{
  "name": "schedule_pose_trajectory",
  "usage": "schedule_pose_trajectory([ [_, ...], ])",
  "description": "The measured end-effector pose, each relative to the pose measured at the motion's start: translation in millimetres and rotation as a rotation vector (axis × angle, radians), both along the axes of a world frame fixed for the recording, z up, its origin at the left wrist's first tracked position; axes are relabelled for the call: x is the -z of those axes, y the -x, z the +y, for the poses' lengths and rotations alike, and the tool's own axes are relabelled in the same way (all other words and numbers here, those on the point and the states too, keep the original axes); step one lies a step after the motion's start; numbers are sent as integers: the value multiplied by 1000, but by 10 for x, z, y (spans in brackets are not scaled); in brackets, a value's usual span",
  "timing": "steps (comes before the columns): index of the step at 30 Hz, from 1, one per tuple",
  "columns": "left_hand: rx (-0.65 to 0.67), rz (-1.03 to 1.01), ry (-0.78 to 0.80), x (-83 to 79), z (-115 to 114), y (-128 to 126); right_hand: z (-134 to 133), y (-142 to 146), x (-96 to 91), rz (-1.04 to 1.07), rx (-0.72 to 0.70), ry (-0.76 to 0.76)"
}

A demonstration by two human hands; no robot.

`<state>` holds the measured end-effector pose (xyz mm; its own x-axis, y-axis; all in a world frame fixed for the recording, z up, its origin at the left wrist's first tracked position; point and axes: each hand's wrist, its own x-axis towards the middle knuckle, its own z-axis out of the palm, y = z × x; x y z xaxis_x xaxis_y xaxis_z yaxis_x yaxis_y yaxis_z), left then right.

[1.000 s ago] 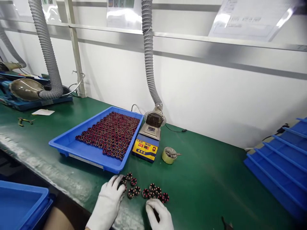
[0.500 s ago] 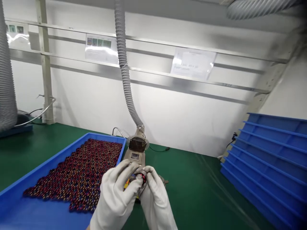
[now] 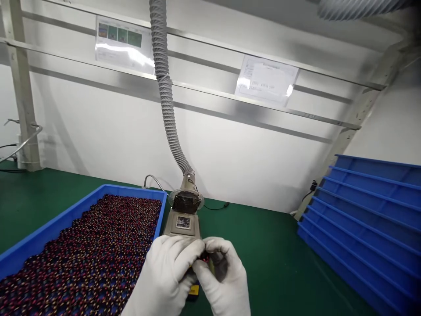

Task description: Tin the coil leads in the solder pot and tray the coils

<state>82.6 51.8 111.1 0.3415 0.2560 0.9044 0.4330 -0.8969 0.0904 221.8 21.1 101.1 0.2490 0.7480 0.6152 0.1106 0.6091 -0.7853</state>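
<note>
Two blue things stand on the green worktop (image 3: pixel 263 267) in my view: a stack of trays (image 3: pixel 358 219) near the right edge, and a shallow tray (image 3: pixel 66 219) that runs out past the lower left corner of the picture. From here I see very many small round parts (image 3: pixel 88 259) lying close together in this tray, up to near its far rim, so much work seems already in place; how much is left, I cannot tell. The widest room for moving is on the right, between the hands and the stack. Behind the hands stands a small bench machine (image 3: pixel 182 224) under a grey hose (image 3: pixel 166 101). The left hand (image 3: pixel 162 276) and right hand (image 3: pixel 226 278), in white gloves, are curled closed together around one small round part (image 3: pixel 205 259), which is mostly hidden; only a little red shows.
</note>
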Motion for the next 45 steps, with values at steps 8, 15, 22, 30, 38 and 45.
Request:
schedule_pose_trajectory([
  [8,271,-67,378,32,30,143,-97,-85,-129,-63,-229,64],
  [15,214,-21,101,-43,19,124,-12,34,-34,135,-221,-14],
  [22,90,-65,-23,-55,3,134,0,71,-7,436,-204,84],
  [30,9,-38,-74,-38,35,160,-5,221,77,271,-163,212],
  [38,135,11,112,-41,73,187,77,187,144,504,-383,258],
  [45,468,-417,547,22,125,190,21,248,88,622,-526,356],
])
